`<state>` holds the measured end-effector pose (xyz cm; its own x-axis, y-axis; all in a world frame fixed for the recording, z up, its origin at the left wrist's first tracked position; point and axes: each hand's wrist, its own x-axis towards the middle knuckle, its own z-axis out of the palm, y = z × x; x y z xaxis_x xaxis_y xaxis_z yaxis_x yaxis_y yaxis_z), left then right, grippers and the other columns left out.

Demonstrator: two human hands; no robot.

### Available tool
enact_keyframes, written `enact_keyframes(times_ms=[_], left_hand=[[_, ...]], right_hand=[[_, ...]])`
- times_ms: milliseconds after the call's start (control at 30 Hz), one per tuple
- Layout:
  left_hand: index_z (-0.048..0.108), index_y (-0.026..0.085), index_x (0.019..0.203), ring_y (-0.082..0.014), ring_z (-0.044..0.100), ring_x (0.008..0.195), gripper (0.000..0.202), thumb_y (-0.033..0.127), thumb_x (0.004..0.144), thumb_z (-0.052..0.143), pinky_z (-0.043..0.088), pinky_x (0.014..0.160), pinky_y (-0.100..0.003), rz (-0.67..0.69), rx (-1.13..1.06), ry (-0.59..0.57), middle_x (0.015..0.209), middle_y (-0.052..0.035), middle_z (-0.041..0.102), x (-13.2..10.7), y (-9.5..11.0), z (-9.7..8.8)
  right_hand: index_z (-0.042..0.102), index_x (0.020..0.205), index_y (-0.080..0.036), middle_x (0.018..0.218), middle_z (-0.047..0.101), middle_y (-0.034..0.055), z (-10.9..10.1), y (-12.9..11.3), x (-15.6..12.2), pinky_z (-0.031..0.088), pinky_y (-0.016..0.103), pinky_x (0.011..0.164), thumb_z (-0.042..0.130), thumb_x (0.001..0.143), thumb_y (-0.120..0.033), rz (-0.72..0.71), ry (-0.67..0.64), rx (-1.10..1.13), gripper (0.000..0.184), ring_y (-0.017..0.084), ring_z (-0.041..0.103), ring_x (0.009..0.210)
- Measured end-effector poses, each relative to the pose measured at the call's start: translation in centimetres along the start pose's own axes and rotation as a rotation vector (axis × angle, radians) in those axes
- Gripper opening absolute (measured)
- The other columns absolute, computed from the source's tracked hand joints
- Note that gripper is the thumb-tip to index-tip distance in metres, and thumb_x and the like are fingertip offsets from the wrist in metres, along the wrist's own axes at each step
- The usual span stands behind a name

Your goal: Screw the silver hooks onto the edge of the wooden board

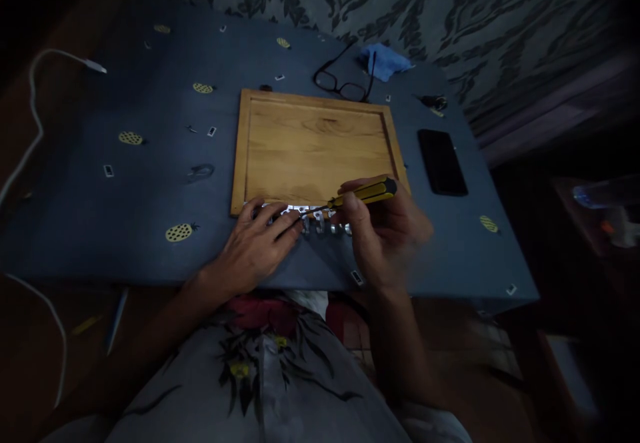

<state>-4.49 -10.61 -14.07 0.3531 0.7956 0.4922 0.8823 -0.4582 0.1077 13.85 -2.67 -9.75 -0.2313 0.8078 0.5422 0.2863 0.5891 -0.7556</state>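
A wooden tray-like board lies on a blue cloth-covered table. Along the board's near edge sits a shiny metal rack of hooks. My left hand lies on the left end of that metal rack, fingers curled down onto it. My right hand grips a yellow-and-black screwdriver, with its tip pointing left onto the metal rack near my left fingertips.
Black-framed glasses and a blue cloth lie behind the board. A dark phone rests right of it. A white cable runs along the left. Small screws and bits are scattered on the cloth.
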Motion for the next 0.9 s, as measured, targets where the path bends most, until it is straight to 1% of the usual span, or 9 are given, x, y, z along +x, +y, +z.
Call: enact_keyframes(times_ms=[133,233,367,467,600,800,900], left_hand=[[0.073,0.017,0.126,-0.0271,0.067,0.123,0.027,0.019,0.108,0.054,0.045,0.109,-0.049,-0.011,-0.018,0.004,0.130,-0.0102,0.077,0.1,0.1,-0.1],[0.072,0.016,0.125,-0.0264,0.068,0.121,0.026,0.019,0.108,0.053,0.045,0.109,-0.048,-0.007,-0.022,0.030,0.128,-0.0101,0.077,0.1,0.1,-0.3],[0.071,0.015,0.123,-0.0264,0.068,0.119,0.023,0.018,0.107,0.055,0.045,0.109,-0.046,-0.005,-0.036,0.056,0.126,-0.0081,0.078,0.1,0.0,-0.4],[0.071,0.014,0.122,-0.0261,0.069,0.118,0.022,0.018,0.106,0.056,0.045,0.109,-0.046,-0.006,-0.054,0.059,0.126,-0.0088,0.078,0.0,0.0,-0.5],[0.072,0.016,0.121,-0.0250,0.069,0.119,0.022,0.017,0.106,0.055,0.046,0.107,-0.046,-0.024,-0.085,0.065,0.126,-0.0097,0.078,0.0,-0.1,-0.8],[0.071,0.017,0.118,-0.0228,0.071,0.114,0.021,0.016,0.107,0.053,0.049,0.105,-0.043,-0.040,-0.093,0.111,0.122,-0.0075,0.079,0.1,-0.1,-0.9],[0.071,0.016,0.118,-0.0231,0.071,0.113,0.019,0.015,0.105,0.056,0.051,0.101,-0.043,-0.052,-0.119,0.144,0.120,-0.0090,0.080,0.2,-0.1,-0.9]], right_hand=[[0.072,0.098,-0.023,0.086,0.068,-0.0018,-0.5,-0.9,0.8,0.055,0.028,0.062,0.069,0.100,-0.028,-0.032,-0.111,0.028,0.006,0.011,0.066,0.062],[0.072,0.099,-0.022,0.087,0.069,-0.0016,-0.8,-1.1,1.3,0.054,0.027,0.061,0.068,0.100,-0.026,-0.038,-0.161,0.041,0.006,0.010,0.066,0.061],[0.071,0.098,-0.022,0.086,0.069,-0.0013,-1.1,-1.0,1.7,0.054,0.027,0.060,0.067,0.101,-0.028,-0.054,-0.202,0.030,0.008,0.010,0.066,0.059],[0.070,0.097,-0.021,0.087,0.070,-0.0008,-1.3,-1.0,1.9,0.055,0.027,0.058,0.066,0.101,-0.030,-0.064,-0.231,0.023,0.010,0.010,0.065,0.057],[0.070,0.095,-0.022,0.087,0.069,-0.0007,-1.6,-1.0,2.3,0.057,0.028,0.060,0.065,0.101,-0.032,-0.051,-0.271,0.029,0.012,0.011,0.065,0.056],[0.071,0.097,-0.022,0.090,0.070,0.0007,-2.0,-0.8,2.7,0.055,0.028,0.059,0.064,0.102,-0.034,-0.051,-0.325,0.084,0.015,0.012,0.067,0.061],[0.071,0.098,-0.022,0.092,0.072,0.0022,-2.0,-0.9,2.6,0.055,0.029,0.059,0.064,0.102,-0.037,-0.040,-0.330,0.071,0.017,0.013,0.068,0.063]])
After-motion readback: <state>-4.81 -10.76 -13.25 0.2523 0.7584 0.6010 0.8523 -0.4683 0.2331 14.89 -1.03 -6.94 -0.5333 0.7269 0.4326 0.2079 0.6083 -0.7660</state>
